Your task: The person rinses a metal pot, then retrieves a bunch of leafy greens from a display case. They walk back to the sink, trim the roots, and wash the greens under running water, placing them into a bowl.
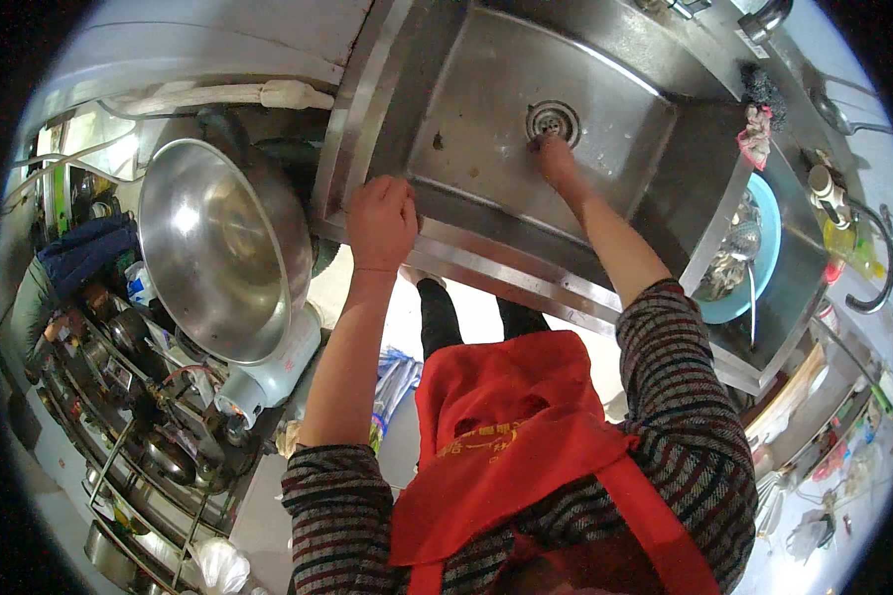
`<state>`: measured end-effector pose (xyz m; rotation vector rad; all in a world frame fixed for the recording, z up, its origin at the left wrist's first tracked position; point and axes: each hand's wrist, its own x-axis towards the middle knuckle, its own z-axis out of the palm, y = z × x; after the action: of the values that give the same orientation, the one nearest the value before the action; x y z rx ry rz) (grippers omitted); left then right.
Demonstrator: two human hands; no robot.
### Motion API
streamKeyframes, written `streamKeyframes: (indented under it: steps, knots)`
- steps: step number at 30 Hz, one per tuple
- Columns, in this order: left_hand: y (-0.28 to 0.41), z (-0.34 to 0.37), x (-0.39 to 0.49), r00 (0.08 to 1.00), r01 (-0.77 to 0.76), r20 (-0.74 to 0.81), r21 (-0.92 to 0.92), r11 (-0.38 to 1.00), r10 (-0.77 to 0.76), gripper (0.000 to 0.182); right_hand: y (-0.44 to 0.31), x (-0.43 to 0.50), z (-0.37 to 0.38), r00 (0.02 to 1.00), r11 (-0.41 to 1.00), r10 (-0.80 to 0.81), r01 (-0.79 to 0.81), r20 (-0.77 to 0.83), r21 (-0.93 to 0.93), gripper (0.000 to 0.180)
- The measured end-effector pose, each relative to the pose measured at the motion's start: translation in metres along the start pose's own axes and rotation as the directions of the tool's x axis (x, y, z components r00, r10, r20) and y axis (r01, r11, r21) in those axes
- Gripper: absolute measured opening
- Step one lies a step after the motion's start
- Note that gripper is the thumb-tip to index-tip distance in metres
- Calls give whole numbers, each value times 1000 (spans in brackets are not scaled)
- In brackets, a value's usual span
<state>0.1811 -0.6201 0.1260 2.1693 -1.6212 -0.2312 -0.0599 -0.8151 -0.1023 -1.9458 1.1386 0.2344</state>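
My right hand (556, 160) reaches down into the stainless steel sink basin (484, 97), its fingers at the near edge of the round drain strainer (554, 119). Its fingertips are partly hidden, and a small dark bit shows beside them; whether they grip it is unclear. My left hand (383, 219) rests with curled fingers on the sink's near left rim; its palm side is hidden. Small dark specks lie on the basin floor.
A large metal bowl (212, 245) stands tilted at left, above a gas cylinder (283, 372). At right, a light-blue basin (770, 245) in a second sink holds a ladle (744, 242) and food pieces. A pink-edged cloth (756, 137) hangs over the divider. Shelves with pans stand lower left.
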Motion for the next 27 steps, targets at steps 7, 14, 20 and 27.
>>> streamKeyframes:
  steps: [7, 14, 20, 27]
  knots:
    - [-3, 2, -2, 997, -36, -65, -27, 999, 34, 5, -12, -30, -15, 984, 882, 98, -17, -149, 472, 44]
    - [-4, 4, -4, 1000, -15, -13, -23, 1000, 15, 5, 13, 3, -21, 968, 731, -206, 54, -146, -680, 42]
    - [-1, 1, 0, 1000, -9, -9, 0, 1000, 9, 5, 3, -15, -15, 982, 923, -48, -27, -184, -383, 32]
    - [-2, 0, -2, 1000, 1, -3, -36, 999, -1, 5, 26, -28, -29, 979, 999, 32, -29, -200, 19, 52]
